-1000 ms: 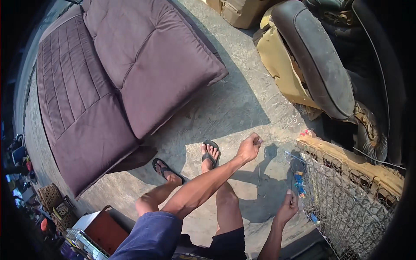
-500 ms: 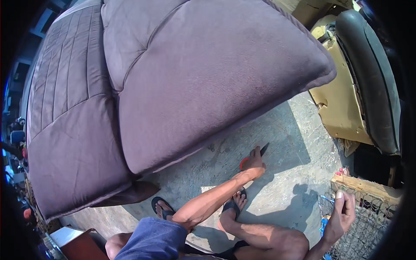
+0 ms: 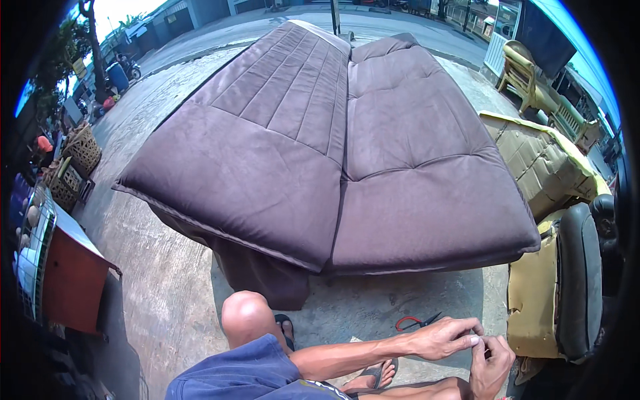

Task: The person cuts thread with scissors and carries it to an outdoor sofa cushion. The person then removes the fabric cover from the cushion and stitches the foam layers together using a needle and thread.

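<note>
My left hand (image 3: 445,338) and my right hand (image 3: 492,367) meet over my knee at the lower right, fingertips pinched close together. Whatever lies between them is too small to make out. On the concrete floor, just beyond my left hand, lie red-handled scissors (image 3: 417,323) with dark blades, touched by neither hand. A large purple-brown upholstered sofa bed (image 3: 427,213) fills the middle in front of me. Its padded left section (image 3: 247,180) has stitched lines toward the far end, and a fold of the same cloth (image 3: 263,277) hangs below its near edge.
To the right stand a dark padded seat part (image 3: 580,280) with a yellowish backing and a cardboard-covered piece (image 3: 543,157). At the left are a red-brown box-like cabinet (image 3: 73,273) and woven baskets (image 3: 81,150). A road (image 3: 267,33) runs beyond the sofa bed.
My left hand has let go of the scissors, leaving them on the floor, and has moved to my right hand. The view has tilted up, showing the whole sofa bed and the road.
</note>
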{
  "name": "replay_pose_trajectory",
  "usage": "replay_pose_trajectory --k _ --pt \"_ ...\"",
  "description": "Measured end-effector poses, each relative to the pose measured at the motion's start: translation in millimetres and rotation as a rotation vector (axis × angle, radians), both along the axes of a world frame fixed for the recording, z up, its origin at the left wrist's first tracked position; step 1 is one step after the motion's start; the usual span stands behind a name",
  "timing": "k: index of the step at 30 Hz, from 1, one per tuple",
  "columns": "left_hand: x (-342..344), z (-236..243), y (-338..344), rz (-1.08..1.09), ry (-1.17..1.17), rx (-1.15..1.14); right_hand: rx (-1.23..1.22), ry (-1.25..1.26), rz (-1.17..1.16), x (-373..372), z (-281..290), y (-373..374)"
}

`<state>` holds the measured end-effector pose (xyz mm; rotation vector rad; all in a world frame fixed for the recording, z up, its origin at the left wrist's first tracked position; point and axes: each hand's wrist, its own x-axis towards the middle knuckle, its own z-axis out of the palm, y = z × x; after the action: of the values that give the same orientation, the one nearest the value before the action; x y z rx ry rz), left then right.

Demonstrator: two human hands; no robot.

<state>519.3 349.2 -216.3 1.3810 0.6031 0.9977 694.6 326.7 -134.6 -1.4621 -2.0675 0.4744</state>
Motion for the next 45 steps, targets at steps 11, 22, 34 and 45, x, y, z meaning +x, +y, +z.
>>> replay_pose_trajectory --k 11,22,34,45 --pt "-77.2 -0.5 0.5 0.477 0.157 -0.087 0.198 -0.042 -0.045 14.7 53.7 -24.5" --pt "-76.8 -94.9 7.8 0.591 0.692 -0.034 0.149 -0.526 -0.392 -8.6 64.8 0.7" --pt "-72.9 -59.4 2.7 0.537 0.445 0.038 0.175 0.111 -0.164 -0.6 4.8 -3.4" --pt "-140.7 -33.5 -62.6 0.87 0.659 0.052 0.312 0.137 0.065 -18.9 6.2 -1.1"
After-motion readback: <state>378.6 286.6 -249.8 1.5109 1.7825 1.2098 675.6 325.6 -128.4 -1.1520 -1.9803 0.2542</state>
